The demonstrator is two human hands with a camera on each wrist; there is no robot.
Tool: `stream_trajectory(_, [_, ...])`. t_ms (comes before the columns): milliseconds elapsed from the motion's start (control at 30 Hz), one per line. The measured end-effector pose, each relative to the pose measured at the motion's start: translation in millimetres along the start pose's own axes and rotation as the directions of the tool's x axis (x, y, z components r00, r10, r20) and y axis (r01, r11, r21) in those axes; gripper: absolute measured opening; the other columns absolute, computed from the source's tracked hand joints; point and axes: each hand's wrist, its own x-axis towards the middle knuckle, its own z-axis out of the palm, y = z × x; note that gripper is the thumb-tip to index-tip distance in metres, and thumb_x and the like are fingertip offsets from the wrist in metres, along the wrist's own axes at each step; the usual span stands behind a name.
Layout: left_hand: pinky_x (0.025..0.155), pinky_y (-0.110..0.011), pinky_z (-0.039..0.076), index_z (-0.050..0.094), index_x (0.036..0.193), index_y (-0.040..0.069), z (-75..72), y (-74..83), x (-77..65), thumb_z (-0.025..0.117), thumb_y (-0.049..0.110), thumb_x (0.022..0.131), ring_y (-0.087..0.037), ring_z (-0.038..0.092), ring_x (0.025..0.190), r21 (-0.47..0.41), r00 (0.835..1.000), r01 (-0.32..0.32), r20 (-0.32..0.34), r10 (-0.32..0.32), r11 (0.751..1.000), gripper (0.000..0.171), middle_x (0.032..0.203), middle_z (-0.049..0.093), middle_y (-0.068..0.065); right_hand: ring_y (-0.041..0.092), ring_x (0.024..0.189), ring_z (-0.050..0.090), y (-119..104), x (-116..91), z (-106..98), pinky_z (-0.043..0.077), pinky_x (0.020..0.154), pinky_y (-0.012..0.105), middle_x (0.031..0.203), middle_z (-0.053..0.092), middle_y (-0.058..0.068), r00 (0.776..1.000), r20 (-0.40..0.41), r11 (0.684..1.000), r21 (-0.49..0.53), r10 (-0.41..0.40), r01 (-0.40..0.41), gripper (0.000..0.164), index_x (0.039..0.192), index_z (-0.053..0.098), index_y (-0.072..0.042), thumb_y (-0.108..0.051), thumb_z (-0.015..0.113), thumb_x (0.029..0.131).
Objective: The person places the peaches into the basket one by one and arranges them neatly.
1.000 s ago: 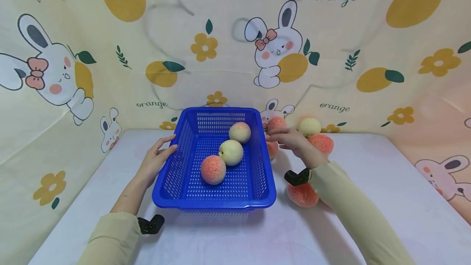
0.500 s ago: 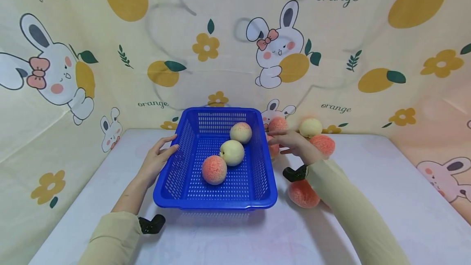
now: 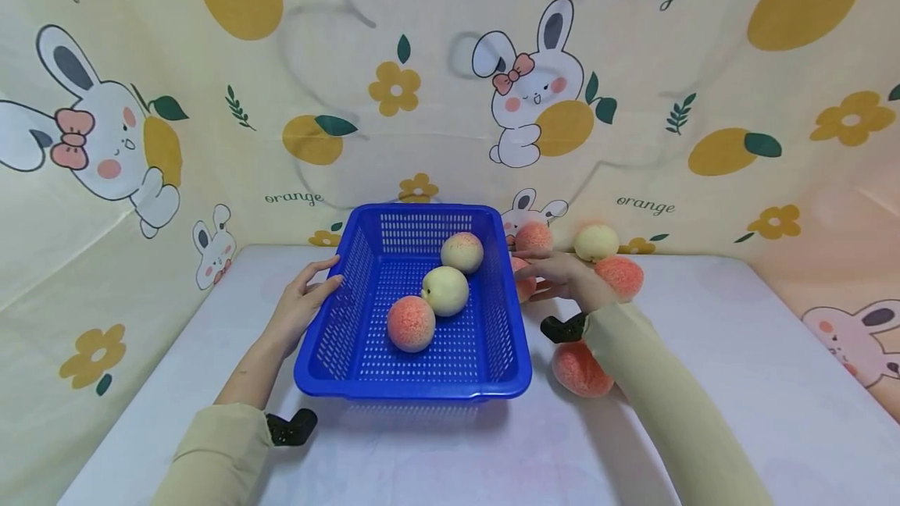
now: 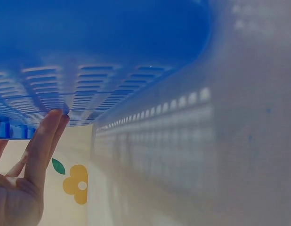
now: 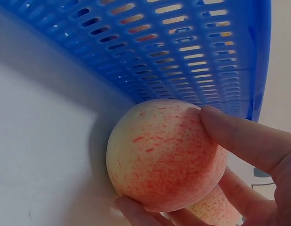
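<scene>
A blue plastic basket with slotted walls holds a pink peach, a pale yellow peach and a pale, pink-tinged peach. My left hand touches its outer left wall; in the left wrist view the fingers are fairly straight against the slots. Beside the right wall, my right hand grips a pink-and-cream peach, thumb on one side and fingers on the other. That peach sits right against the basket wall, partly covered by the hand in the head view.
Right of the basket, several more peaches lie on the white table: a pink one and a pale one at the back, a red-pink one behind my wrist, and another under my forearm. A printed cloth hangs behind.
My right hand has come down from over the peach beside the basket and now grips it between thumb and fingers. The left hand and basket have stayed in place.
</scene>
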Motion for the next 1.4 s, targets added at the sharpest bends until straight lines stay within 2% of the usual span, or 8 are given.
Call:
stream_trajectory(267, [0.073, -0.027, 0.058, 0.032, 0.15, 0.022, 0.7, 0.6, 1.5, 0.048, 0.04, 0.1, -0.019, 0.068, 0.096, -0.002, 1.0, 0.003, -0.002, -0.003, 1.0, 0.056, 0.134, 0.053, -0.027, 0.046, 0.13, 0.04, 1.8, -4.8, -4.2, 0.044, 0.102, 0.052, 0.154, 0.024, 0.024, 1.0, -0.029, 1.0, -0.004, 0.007, -0.007, 0.069, 0.151, 0.027, -0.008, -0.013, 0.061, 0.091])
stream_trajectory(500, [0.072, -0.026, 0.057, 0.032, 0.15, 0.021, 0.7, 0.7, 1.9, 0.048, 0.04, 0.1, -0.016, 0.068, 0.093, -0.005, 1.0, 0.001, 0.003, -0.001, 1.0, 0.056, 0.133, 0.053, -0.027, 0.043, 0.124, 0.044, -2.2, -17.1, -16.6, 0.043, 0.102, 0.053, 0.151, 0.026, 0.025, 0.999, -0.042, 1.0, 0.014, -0.004, 0.005, 0.075, 0.152, 0.018, -0.008, -0.017, 0.062, 0.092])
stream_trajectory(667, [0.07, -0.025, 0.057, 0.032, 0.15, 0.022, -0.5, 0.5, 2.0, 0.049, 0.041, 0.099, -0.014, 0.068, 0.088, -0.02, 1.0, -0.011, 0.01, 0.011, 1.0, 0.057, 0.133, 0.053, -0.028, 0.039, 0.12, 0.048, -6.2, -22.7, -26.3, 0.042, 0.103, 0.051, 0.151, 0.028, 0.022, 0.998, -0.054, 1.0, 0.022, -0.016, 0.017, 0.071, 0.152, 0.021, -0.011, -0.018, 0.061, 0.093])
stream_trajectory(833, [0.071, -0.026, 0.057, 0.03, 0.151, 0.023, -0.5, 0.0, 1.9, 0.048, 0.041, 0.1, -0.016, 0.068, 0.092, -0.009, 1.0, -0.008, 0.012, 0.008, 1.0, 0.057, 0.135, 0.052, -0.027, 0.037, 0.119, 0.048, -8.6, -28.4, -32.8, 0.044, 0.102, 0.05, 0.151, 0.028, 0.023, 0.998, -0.049, 0.999, 0.007, -0.036, 0.036, 0.07, 0.153, 0.02, -0.011, -0.018, 0.059, 0.095])
stream_trajectory(1000, [0.072, -0.026, 0.057, 0.03, 0.151, 0.022, 0.0, -0.1, 2.1, 0.048, 0.041, 0.1, -0.017, 0.068, 0.094, 0.0, 1.0, -0.007, 0.007, 0.007, 1.0, 0.058, 0.135, 0.052, -0.027, 0.036, 0.117, 0.05, -14.8, -37.9, -35.2, 0.046, 0.1, 0.047, 0.148, 0.032, 0.021, 0.995, -0.08, 0.999, -0.017, -0.052, 0.051, 0.073, 0.152, 0.023, -0.013, -0.025, 0.063, 0.092])
stream_trajectory(1133, [0.071, -0.025, 0.057, 0.031, 0.151, 0.021, -0.3, 0.0, 1.0, 0.048, 0.04, 0.1, -0.018, 0.068, 0.094, 0.004, 1.0, -0.008, 0.005, 0.008, 1.0, 0.057, 0.134, 0.053, -0.027, 0.035, 0.116, 0.053, -23.6, -46.2, -33.6, 0.046, 0.1, 0.048, 0.146, 0.036, 0.02, 0.994, -0.075, 0.996, -0.045, -0.083, 0.08, 0.072, 0.151, 0.027, -0.014, -0.028, 0.064, 0.091])
stream_trajectory(1267, [0.072, -0.025, 0.057, 0.03, 0.151, 0.022, -0.3, 0.3, 0.5, 0.047, 0.041, 0.1, -0.016, 0.068, 0.093, 0.004, 1.0, -0.001, 0.004, 0.001, 1.0, 0.057, 0.135, 0.052, -0.027, 0.029, 0.107, 0.058, -33.6, -53.5, -31.7, 0.05, 0.096, 0.046, 0.14, 0.043, 0.018, 0.99, -0.054, 0.987, -0.102, -0.129, 0.123, 0.066, 0.148, 0.033, -0.015, -0.029, 0.064, 0.092])
stream_trajectory(1400, [0.072, -0.025, 0.057, 0.03, 0.151, 0.022, 0.2, 0.2, 0.4, 0.047, 0.041, 0.1, -0.015, 0.068, 0.093, -0.001, 1.0, 0.008, 0.003, -0.008, 1.0, 0.057, 0.135, 0.052, -0.027, 0.025, 0.099, 0.059, -43.8, -60.7, -28.9, 0.052, 0.092, 0.041, 0.136, 0.044, 0.017, 0.987, -0.013, 0.98, -0.117, -0.162, 0.159, 0.064, 0.148, 0.033, -0.015, -0.027, 0.063, 0.093])
